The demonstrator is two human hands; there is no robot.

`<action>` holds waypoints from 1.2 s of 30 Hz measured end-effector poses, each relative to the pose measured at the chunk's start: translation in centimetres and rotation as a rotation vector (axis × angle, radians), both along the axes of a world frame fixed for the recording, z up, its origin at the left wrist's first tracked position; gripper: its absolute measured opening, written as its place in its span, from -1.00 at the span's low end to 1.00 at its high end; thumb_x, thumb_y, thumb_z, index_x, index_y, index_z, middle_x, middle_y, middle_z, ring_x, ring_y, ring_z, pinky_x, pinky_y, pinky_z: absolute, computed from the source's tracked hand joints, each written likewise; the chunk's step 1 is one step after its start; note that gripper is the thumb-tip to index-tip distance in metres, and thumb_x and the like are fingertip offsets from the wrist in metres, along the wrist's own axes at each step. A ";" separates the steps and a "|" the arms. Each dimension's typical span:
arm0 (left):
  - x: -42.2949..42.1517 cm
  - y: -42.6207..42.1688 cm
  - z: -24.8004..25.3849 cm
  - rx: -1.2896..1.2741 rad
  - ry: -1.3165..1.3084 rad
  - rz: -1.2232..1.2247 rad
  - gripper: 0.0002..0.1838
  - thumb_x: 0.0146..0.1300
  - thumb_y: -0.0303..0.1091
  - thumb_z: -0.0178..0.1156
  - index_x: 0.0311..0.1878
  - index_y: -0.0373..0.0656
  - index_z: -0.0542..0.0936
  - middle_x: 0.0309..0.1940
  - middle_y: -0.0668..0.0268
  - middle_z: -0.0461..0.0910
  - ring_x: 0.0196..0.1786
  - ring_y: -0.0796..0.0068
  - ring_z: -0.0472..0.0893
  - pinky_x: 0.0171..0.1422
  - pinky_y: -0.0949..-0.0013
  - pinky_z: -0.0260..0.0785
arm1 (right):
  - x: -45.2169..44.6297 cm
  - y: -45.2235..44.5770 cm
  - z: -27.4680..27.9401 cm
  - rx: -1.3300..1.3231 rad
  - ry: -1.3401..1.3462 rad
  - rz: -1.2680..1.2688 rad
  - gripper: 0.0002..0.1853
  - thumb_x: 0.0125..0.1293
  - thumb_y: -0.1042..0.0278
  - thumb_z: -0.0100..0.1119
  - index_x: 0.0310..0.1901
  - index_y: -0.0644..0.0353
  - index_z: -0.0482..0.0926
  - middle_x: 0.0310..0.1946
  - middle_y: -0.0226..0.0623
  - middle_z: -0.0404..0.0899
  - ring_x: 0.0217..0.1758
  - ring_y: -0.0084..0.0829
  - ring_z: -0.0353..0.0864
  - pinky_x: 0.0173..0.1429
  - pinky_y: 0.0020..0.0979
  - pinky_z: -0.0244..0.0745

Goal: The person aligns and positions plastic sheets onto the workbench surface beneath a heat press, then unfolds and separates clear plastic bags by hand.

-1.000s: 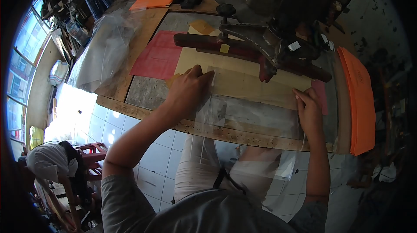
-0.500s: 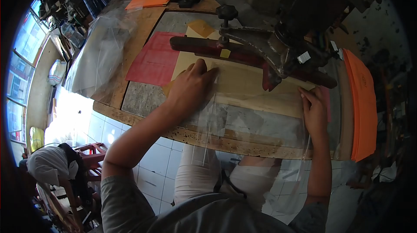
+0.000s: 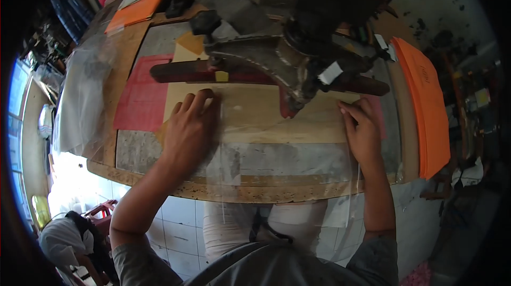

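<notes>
Clear film (image 3: 293, 159) lies btw. both hands, over yellow sheet (image 3: 178, 90), its near end hanging past table (image 3: 122, 177) edge; R hand (image 3: 363, 126) pinches its side, thumb to finger; L hand (image 3: 191, 129) is curled at other side, if it grips I cannot tell; bar (image 3: 247, 76) runs L-R just beyond both, approx. parallel w/ line from hand to hand.

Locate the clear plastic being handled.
Centrally in the head view, the clear plastic spans between left hand and right hand, hanging past the table's near edge.
</notes>
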State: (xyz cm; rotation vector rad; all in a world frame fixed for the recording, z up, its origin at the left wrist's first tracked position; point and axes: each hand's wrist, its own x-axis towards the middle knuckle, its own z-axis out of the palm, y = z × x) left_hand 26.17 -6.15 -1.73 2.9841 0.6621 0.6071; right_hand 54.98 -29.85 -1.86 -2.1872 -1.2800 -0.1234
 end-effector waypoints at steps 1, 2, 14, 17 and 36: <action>0.0 0.1 -0.1 -0.004 -0.001 -0.015 -0.58 0.26 -0.46 0.26 0.21 -0.19 0.68 0.13 0.23 0.58 0.08 0.19 0.61 0.13 0.12 0.50 | 0.2 0.0 -0.2 0.029 -0.011 0.026 -0.72 0.39 0.61 0.30 0.08 0.19 0.78 -0.19 -0.21 0.58 -0.19 -0.26 0.69 -0.07 -0.23 0.59; -0.1 0.2 -0.3 -0.004 0.002 -0.026 -0.57 0.27 -0.45 0.25 0.23 -0.22 0.67 0.12 0.25 0.58 0.07 0.21 0.60 0.12 0.14 0.48 | 0.3 0.0 -0.2 0.021 -0.009 0.017 -0.73 0.39 0.61 0.30 0.07 0.19 0.78 -0.19 -0.21 0.58 -0.18 -0.25 0.69 -0.06 -0.23 0.59; 1.0 -0.8 0.7 -0.009 -0.007 0.031 -0.57 0.25 -0.55 0.28 0.21 -0.19 0.73 0.04 0.30 0.62 -0.01 0.24 0.62 0.08 0.16 0.49 | 1.3 0.1 -0.2 0.021 0.003 -0.011 -0.73 0.37 0.58 0.32 0.05 0.14 0.81 -0.24 -0.20 0.57 -0.17 -0.20 0.68 -0.07 -0.19 0.60; 1.1 -0.8 0.7 -0.011 0.006 0.039 -0.56 0.24 -0.56 0.29 0.22 -0.19 0.73 0.04 0.30 0.62 -0.02 0.24 0.61 0.08 0.16 0.49 | 1.4 0.2 -0.2 0.018 -0.003 -0.016 -0.72 0.35 0.59 0.33 0.05 0.14 0.81 -0.25 -0.20 0.56 -0.18 -0.19 0.67 -0.07 -0.19 0.61; 1.2 -0.7 0.6 0.025 0.011 0.048 -0.58 0.26 -0.53 0.30 0.20 -0.17 0.73 0.01 0.30 0.63 -0.03 0.26 0.61 0.05 0.18 0.45 | 1.5 0.3 -0.1 0.023 0.012 -0.030 -0.71 0.36 0.60 0.31 0.06 0.13 0.81 -0.28 -0.21 0.53 -0.20 -0.20 0.66 -0.09 -0.18 0.59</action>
